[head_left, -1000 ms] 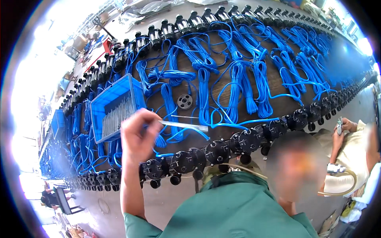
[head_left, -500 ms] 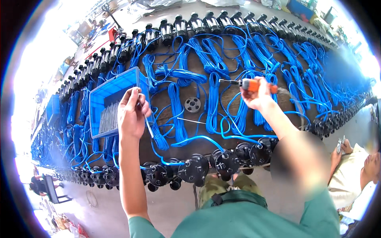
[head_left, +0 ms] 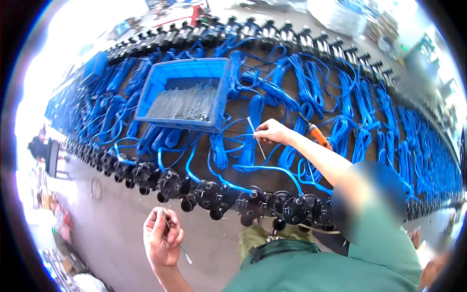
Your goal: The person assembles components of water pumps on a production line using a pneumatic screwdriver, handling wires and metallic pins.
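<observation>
My left hand is closed in front of the table's near edge. Its fingers pinch a thin metal rod, whose lower end sticks out below them; the rest is mostly hidden. Over the middle of the table, my right hand pinches another slim metal rod, held steeply tilted among the blue cable bundles. An orange power screwdriver with a dark nose lies on the cables beyond my right forearm, out of my grip. Left of my right hand stands a blue plastic crate holding many similar metal rods.
Coiled blue cables cover much of the dark table. Black round-bodied units line its near edge, with cables running into them. Black and clear cylinders stand along the far edge. A person's arm shows at the lower right.
My right hand has let go of the screwdriver and now holds a metal rod. My left hand has come back from beside the crate toward me. The view has shifted.
</observation>
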Motion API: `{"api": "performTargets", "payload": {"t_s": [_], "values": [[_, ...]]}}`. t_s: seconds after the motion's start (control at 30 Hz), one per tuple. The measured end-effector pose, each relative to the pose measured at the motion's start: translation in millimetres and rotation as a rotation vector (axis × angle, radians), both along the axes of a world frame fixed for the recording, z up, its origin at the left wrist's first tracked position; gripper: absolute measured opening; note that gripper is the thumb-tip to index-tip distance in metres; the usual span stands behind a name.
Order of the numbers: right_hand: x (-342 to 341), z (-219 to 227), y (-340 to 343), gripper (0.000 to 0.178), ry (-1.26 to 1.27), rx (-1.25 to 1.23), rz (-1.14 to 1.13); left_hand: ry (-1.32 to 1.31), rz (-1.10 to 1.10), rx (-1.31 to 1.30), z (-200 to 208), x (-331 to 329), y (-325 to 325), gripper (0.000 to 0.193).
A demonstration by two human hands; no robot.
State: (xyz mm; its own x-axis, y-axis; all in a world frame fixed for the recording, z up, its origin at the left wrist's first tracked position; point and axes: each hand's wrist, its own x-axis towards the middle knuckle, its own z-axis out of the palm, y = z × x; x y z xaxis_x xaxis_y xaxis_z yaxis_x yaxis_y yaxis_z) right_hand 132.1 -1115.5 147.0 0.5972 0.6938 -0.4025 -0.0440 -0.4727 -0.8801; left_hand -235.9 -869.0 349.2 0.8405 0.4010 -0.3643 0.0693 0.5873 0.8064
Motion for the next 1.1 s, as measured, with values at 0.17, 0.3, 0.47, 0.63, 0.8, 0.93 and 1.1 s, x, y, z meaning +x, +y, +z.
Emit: {"api": "performTargets", "payload": {"t_s": [0.17, 0.3, 0.47, 0.63, 0.8, 0.93, 1.1], "values": [[-51, 120, 25, 0.026, 0.378, 0.402, 0.075, 0.097, 0.294, -0.074, -33, -117, -17, 0.013], [-139, 194, 22, 0.023, 0.145, 0.467, 0.266, -0.065, 0.341, -0.074, -5, -88, -61, 0.014], [-266, 235, 11, 0.020, 0.029, 0.538, 0.440, -0.346, 0.319, -0.070, 9, -63, -113, 0.024], [-298, 235, -12, 0.018, -0.269, 0.560, 0.458, -0.441, 0.371, -0.071, 24, -73, -151, 0.025], [-299, 242, -28, 0.019, -0.368, 0.597, 0.455, -0.457, 0.328, -0.071, 26, -71, -162, 0.023], [-295, 242, -32, 0.019, -0.445, 0.647, 0.435, -0.475, 0.342, -0.098, 27, -64, -169, 0.022], [-288, 245, -34, 0.017, -0.495, 0.628, 0.415, -0.470, 0.349, -0.116, 26, -53, -171, 0.022]]}}
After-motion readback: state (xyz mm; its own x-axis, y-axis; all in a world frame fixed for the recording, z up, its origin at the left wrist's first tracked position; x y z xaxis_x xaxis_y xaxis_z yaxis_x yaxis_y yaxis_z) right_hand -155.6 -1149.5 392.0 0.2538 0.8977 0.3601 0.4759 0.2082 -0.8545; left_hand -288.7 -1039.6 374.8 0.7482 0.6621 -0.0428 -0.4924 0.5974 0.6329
